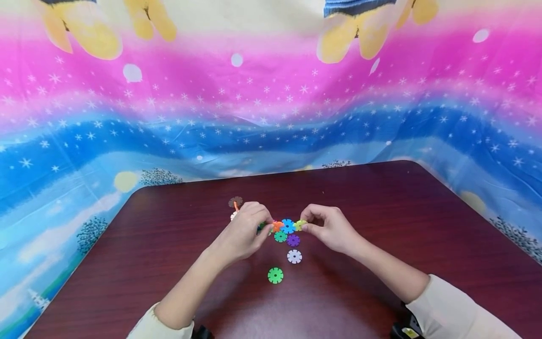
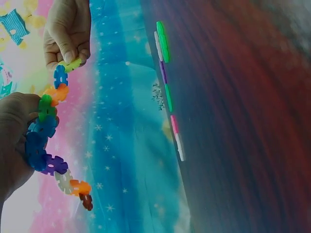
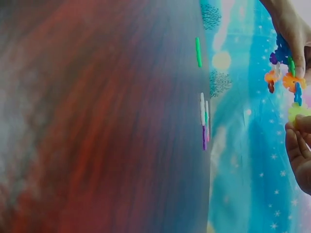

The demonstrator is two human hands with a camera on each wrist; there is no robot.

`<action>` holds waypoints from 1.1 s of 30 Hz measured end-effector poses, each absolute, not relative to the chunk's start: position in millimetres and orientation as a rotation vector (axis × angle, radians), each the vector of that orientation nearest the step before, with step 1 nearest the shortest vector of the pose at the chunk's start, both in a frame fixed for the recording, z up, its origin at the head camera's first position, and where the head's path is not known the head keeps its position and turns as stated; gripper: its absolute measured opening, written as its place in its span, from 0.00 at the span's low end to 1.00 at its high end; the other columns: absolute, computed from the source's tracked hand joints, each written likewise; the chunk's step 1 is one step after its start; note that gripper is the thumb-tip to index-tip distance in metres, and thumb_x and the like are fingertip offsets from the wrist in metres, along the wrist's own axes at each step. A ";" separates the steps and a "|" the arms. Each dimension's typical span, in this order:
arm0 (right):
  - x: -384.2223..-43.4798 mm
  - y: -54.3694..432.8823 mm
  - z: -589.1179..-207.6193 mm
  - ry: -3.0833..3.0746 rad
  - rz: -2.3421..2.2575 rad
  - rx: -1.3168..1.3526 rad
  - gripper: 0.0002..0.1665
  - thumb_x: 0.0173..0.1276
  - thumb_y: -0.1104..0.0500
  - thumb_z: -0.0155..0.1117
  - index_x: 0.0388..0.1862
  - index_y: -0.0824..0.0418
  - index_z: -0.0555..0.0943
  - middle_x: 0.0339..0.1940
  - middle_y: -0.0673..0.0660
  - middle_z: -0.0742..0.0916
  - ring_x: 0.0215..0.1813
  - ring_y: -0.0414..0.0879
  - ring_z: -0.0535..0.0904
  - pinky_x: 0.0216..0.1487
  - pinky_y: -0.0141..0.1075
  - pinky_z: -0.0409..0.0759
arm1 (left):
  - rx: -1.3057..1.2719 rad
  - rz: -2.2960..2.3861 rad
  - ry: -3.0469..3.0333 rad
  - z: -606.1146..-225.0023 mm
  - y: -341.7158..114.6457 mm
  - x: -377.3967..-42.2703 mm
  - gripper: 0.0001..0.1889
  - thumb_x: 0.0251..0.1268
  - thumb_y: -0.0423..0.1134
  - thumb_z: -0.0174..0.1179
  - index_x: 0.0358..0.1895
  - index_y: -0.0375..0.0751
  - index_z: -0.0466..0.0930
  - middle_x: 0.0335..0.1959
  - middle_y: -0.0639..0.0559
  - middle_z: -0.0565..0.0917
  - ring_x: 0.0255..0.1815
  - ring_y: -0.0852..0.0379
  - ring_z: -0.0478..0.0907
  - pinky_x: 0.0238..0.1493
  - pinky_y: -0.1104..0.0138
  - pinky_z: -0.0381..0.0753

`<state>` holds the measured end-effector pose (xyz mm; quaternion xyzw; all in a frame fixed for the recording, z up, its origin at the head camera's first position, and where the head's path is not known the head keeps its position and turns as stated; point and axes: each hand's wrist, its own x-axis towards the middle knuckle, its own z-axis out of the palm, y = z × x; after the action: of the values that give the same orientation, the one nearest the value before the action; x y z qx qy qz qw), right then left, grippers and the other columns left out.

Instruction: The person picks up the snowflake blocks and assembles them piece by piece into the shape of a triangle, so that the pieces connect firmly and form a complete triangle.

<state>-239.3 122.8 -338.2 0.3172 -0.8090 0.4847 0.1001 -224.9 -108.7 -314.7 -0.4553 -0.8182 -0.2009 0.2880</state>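
A chain of slotted plastic snowflake discs hangs between both hands. My left hand (image 1: 246, 231) grips it near a green disc (image 2: 45, 108), with dark blue discs (image 2: 36, 145) beside the palm. Past that hand the chain runs on through a purple disc (image 2: 54, 165), a white one, an orange one and a brown disc (image 1: 235, 202) at the end. Towards the other side come an orange disc (image 1: 277, 226), a blue disc (image 1: 288, 226) and a yellow disc (image 1: 299, 225). Finger and thumb of my right hand (image 1: 332, 229) pinch the yellow disc, which meets the blue one.
Loose discs lie flat on the dark red table (image 1: 169, 263): a green disc (image 1: 275, 275), a white disc (image 1: 294, 256), a purple disc (image 1: 293, 240) and a teal disc (image 1: 281, 236). A pink disc (image 2: 175, 124) shows edge-on. Behind the table hangs a printed cloth (image 1: 262, 103).
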 end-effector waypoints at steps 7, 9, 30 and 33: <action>-238.0 123.6 -336.7 -2.379 1.393 0.904 0.09 0.54 0.71 0.68 0.28 0.58 0.80 0.25 0.48 0.81 0.29 0.44 0.75 0.30 0.33 0.77 | -1.212 -0.599 -2.164 -312.3 -106.6 -223.2 0.08 0.48 0.26 0.67 0.26 0.38 0.76 0.26 0.52 0.76 0.31 0.57 0.72 0.43 0.64 0.71; -238.6 124.0 -335.9 -2.382 1.381 0.894 0.10 0.54 0.71 0.68 0.28 0.58 0.80 0.25 0.48 0.82 0.29 0.44 0.75 0.31 0.33 0.77 | -1.222 -0.599 -2.155 -312.2 -104.3 -222.6 0.08 0.48 0.26 0.67 0.26 0.37 0.75 0.25 0.52 0.76 0.31 0.57 0.71 0.42 0.64 0.71; -243.5 131.7 -329.5 -2.447 1.371 0.906 0.10 0.56 0.70 0.66 0.30 0.56 0.78 0.28 0.48 0.81 0.32 0.45 0.76 0.33 0.38 0.79 | -1.095 -0.598 -2.317 -306.4 -110.1 -224.5 0.06 0.51 0.33 0.67 0.33 0.40 0.80 0.32 0.53 0.80 0.39 0.57 0.74 0.50 0.60 0.69; -243.6 135.9 -329.5 -2.446 1.345 0.886 0.10 0.56 0.71 0.66 0.31 0.56 0.78 0.29 0.48 0.81 0.33 0.44 0.76 0.35 0.36 0.78 | -0.925 -0.731 -2.335 -303.9 -118.2 -227.2 0.06 0.54 0.33 0.66 0.36 0.38 0.82 0.33 0.52 0.81 0.39 0.55 0.75 0.51 0.58 0.68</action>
<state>-243.6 135.9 -329.5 0.3010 -0.8304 0.4566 0.1065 -227.2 -118.2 -303.9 -0.3416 -0.8620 -0.2699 0.2597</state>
